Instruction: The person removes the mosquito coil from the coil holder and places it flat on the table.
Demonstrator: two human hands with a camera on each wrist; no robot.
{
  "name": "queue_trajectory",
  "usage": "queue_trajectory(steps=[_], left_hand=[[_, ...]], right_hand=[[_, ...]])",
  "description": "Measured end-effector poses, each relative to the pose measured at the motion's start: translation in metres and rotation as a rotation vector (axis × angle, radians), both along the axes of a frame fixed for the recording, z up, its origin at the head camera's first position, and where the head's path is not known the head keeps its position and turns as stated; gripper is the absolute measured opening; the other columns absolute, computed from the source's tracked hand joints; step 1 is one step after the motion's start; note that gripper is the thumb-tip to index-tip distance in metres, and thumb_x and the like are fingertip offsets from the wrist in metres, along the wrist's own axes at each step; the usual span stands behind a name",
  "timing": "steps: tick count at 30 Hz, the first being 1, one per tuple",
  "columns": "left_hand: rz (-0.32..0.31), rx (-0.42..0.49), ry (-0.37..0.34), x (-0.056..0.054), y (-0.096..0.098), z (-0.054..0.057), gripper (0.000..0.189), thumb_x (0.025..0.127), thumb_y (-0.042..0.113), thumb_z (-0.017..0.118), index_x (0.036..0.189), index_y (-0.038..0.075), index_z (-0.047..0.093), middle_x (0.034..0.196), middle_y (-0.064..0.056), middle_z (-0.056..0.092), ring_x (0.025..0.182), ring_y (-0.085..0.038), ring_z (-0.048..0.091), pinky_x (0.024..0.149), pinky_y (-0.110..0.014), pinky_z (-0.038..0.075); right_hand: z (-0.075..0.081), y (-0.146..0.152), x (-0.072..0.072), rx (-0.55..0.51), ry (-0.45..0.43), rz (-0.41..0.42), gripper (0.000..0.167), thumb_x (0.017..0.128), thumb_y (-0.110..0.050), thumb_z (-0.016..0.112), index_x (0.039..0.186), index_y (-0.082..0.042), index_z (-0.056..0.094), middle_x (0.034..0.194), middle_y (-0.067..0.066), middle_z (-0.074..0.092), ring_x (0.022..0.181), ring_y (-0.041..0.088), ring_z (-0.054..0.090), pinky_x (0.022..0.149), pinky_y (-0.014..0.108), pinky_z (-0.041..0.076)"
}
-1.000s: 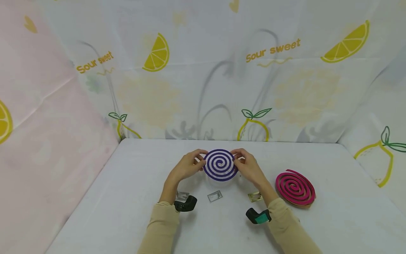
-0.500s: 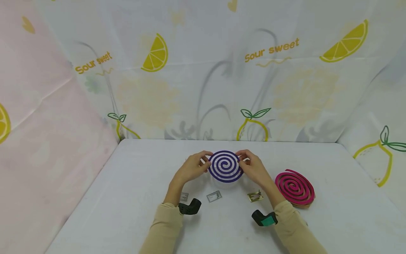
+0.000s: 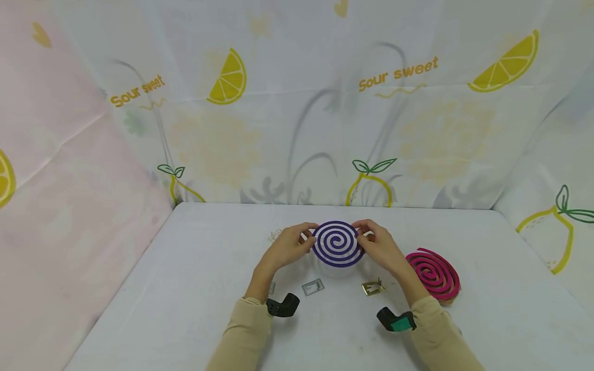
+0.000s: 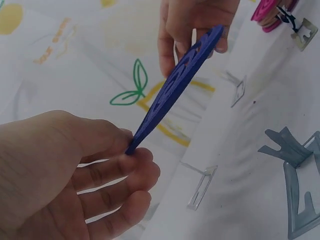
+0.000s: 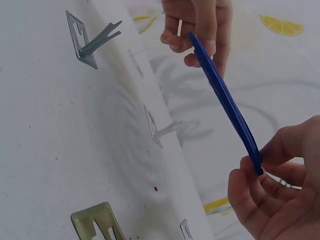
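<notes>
A blue-purple mosquito coil [image 3: 337, 240] is held up above the white table, its spiral face toward the head camera. My left hand [image 3: 289, 247] pinches its left rim between thumb and fingertips. On the opposite rim, my right hand [image 3: 381, 248] pinches it the same way. Both wrist views show the coil [image 4: 172, 92] nearly edge-on, a thin disc [image 5: 227, 102]. Below it lies a silver coil stand [image 3: 313, 287], with a gold one [image 3: 373, 287] to the right. In the right wrist view, a silver stand [image 5: 82, 42] has its forked prong bent up.
Pink mosquito coils [image 3: 433, 273] lie stacked on the table at right, partly behind my right forearm. A pale metal stand [image 3: 275, 235] shows behind my left hand, and another stand [image 3: 272, 287] is mostly hidden by my left wrist. A lemon-print cloth [image 3: 297, 129] hangs behind the table.
Both hands have shifted to the right and slightly nearer with the coil between them. The pale stand behind my left hand has come into sight, and the gold stand is fully uncovered.
</notes>
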State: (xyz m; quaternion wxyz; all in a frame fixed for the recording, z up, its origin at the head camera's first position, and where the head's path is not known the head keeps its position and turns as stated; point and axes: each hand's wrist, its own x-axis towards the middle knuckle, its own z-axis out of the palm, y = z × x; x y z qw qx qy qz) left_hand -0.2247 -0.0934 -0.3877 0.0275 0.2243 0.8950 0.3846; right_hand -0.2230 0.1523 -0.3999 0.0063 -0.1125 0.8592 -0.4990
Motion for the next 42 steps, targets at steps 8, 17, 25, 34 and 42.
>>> queue_trajectory(steps=[8,17,25,34,42], left_hand=[[-0.042,-0.011,0.042,0.002,0.013,-0.001,0.035,0.093,0.012,0.055,0.128,0.004,0.056,0.096,-0.008,0.066,0.074,-0.011,0.059,0.06,-0.019,0.046],[-0.07,-0.051,0.063,0.002,0.025,-0.004,0.039,0.094,0.013,0.055,0.131,0.003,0.053,0.1,-0.009,0.065,0.081,-0.015,0.061,0.065,-0.02,0.047],[-0.083,-0.05,0.022,0.006,0.035,-0.007,0.04,0.094,0.016,0.054,0.133,0.005,0.052,0.102,-0.008,0.065,0.083,-0.014,0.059,0.063,-0.019,0.046],[-0.07,-0.047,0.027,0.011,0.052,-0.01,0.041,0.094,0.018,0.055,0.134,0.009,0.052,0.103,-0.006,0.065,0.082,-0.013,0.059,0.063,-0.018,0.046],[-0.073,-0.035,0.045,0.011,0.068,-0.015,0.041,0.094,0.017,0.056,0.134,0.008,0.052,0.102,-0.006,0.066,0.08,-0.011,0.059,0.064,-0.017,0.045]], right_hand=[[0.0,0.014,0.004,0.04,0.055,-0.003,0.029,0.091,-0.004,0.05,0.119,-0.004,0.057,0.103,0.016,0.058,0.077,0.016,0.057,0.06,0.022,0.047],[0.002,0.026,0.008,0.184,0.154,-0.035,0.028,0.09,-0.004,0.052,0.117,-0.005,0.059,0.101,0.016,0.062,0.086,0.025,0.061,0.063,0.026,0.047],[0.009,0.041,0.012,0.258,0.132,-0.008,0.028,0.092,-0.007,0.052,0.119,-0.007,0.059,0.104,0.015,0.063,0.083,0.02,0.06,0.062,0.024,0.047],[0.018,0.056,0.016,0.297,0.142,0.035,0.028,0.091,-0.003,0.051,0.118,-0.004,0.058,0.101,0.014,0.063,0.083,0.02,0.059,0.061,0.023,0.046],[0.025,0.071,0.02,0.317,0.128,0.056,0.027,0.091,-0.003,0.05,0.117,-0.003,0.058,0.102,0.014,0.062,0.084,0.019,0.059,0.062,0.022,0.048]])
